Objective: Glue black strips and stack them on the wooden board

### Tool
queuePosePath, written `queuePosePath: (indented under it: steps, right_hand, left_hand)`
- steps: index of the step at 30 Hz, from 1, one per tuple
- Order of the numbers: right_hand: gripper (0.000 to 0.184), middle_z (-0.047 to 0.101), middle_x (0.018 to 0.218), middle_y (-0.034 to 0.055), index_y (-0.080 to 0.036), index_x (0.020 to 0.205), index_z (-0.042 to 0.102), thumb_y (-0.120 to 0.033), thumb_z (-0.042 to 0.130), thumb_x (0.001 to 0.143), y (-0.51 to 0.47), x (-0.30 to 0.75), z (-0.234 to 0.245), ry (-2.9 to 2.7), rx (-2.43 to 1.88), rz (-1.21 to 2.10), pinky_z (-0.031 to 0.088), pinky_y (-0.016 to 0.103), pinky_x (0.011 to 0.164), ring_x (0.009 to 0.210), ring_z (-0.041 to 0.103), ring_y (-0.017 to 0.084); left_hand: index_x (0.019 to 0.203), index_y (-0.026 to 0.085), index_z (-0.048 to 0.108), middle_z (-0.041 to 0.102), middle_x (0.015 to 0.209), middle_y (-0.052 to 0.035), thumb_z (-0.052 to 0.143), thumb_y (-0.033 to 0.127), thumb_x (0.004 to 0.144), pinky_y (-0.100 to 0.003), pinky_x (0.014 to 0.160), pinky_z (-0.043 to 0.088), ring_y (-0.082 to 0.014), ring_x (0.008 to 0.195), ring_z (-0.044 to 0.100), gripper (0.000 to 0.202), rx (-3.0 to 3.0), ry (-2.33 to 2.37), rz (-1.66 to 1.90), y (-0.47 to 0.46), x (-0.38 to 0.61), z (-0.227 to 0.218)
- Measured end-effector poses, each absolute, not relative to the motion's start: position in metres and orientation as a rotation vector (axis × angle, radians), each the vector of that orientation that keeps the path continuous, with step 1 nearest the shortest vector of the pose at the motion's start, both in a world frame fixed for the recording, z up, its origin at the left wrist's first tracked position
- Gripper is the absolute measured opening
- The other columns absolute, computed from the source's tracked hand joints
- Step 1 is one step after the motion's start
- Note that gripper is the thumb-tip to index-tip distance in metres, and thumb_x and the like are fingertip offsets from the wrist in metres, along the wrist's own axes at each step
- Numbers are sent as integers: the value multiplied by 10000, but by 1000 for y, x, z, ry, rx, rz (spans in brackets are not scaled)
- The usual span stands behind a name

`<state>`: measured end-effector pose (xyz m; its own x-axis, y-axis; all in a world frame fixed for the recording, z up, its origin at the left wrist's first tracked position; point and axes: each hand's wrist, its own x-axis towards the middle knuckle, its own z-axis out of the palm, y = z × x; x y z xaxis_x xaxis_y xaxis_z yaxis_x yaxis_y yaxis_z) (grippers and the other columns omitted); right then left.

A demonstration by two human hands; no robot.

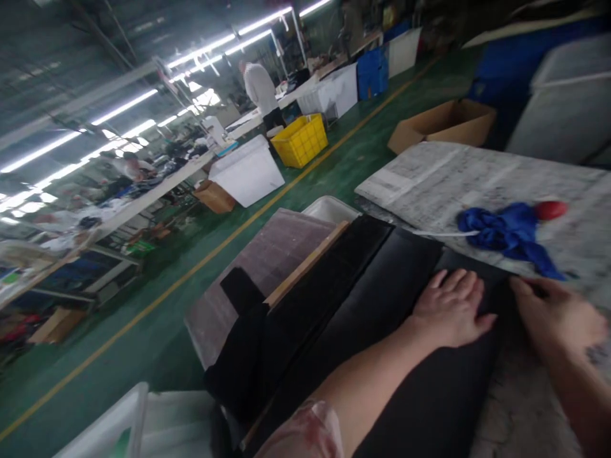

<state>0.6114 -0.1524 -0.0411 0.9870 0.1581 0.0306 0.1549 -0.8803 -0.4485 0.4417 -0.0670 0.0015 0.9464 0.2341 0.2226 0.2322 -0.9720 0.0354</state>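
My left hand (451, 307) lies flat with fingers stretched out on a black sheet of fabric (382, 299) spread over the worktable. My right hand (558, 315) rests at the sheet's right edge, its fingers curled toward the black edge; what they pinch is hidden. More black fabric (267, 343) hangs over the table's left side, past a wooden strip (305, 264). A blue cloth (510, 235) and a red object (550, 209) lie on the paper-covered table surface (453, 181) just beyond my hands.
A green floor (191, 280) with a yellow line runs left of the table. On it stand a white bin (248, 172), a yellow crate (300, 140) and cardboard boxes (443, 124). A person in white (260, 89) stands far off; others work at long tables.
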Motion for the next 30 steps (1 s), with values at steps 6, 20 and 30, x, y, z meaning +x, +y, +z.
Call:
queuePosePath:
  steps: [6, 20, 30]
  right_hand:
    - [309, 748, 941, 135, -203, 1005, 776, -407, 583, 878, -149, 577, 8, -390, -2565, 45, 392, 345, 717, 857, 637, 262]
    - [262, 756, 966, 87, -211, 884, 740, -362, 526, 892, -152, 573, 0, -430, -2493, -34, 391, 376, 987, 989, 654, 248]
    - [277, 743, 946, 81, -214, 872, 714, -387, 500, 895, -152, 573, -5, -439, -2437, -76, 377, 378, 972, 975, 638, 250]
  left_hand:
    - [1495, 83, 359, 402, 1575, -116, 260, 498, 1027, -416, 1233, 246, -228, 1481, 316, 633, 3015, 361, 316, -67, 437, 3]
    - [1489, 83, 371, 403, 1573, -124, 282, 476, 1025, -436, 1243, 249, -237, 1483, 318, 615, 3001, 336, 356, -68, 438, -7]
    - [1497, 92, 351, 376, 1586, -135, 316, 445, 1024, -448, 1235, 269, -242, 1485, 319, 591, 2990, 336, 407, -70, 435, -8]
